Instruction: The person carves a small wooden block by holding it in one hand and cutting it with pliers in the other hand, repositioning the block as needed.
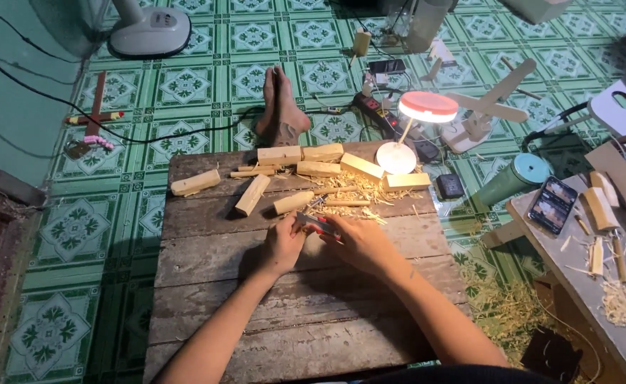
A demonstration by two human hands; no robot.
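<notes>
On the weathered grey plank table (206, 284), the left hand (282, 245) curls around something small I cannot make out, while the right hand (359, 242) grips a red-handled cutting tool (319, 225), its blade end meeting the left fingers at table centre. Just beyond lie pale carved wooden blocks (313, 171) and a scatter of thin wood shavings (359, 192), with a small round white desk lamp (412, 135) at the far right edge. The blade sits close to the left fingers, so a slip on hard grain could nick them. Loose shavings underneath could let the work skid.
</notes>
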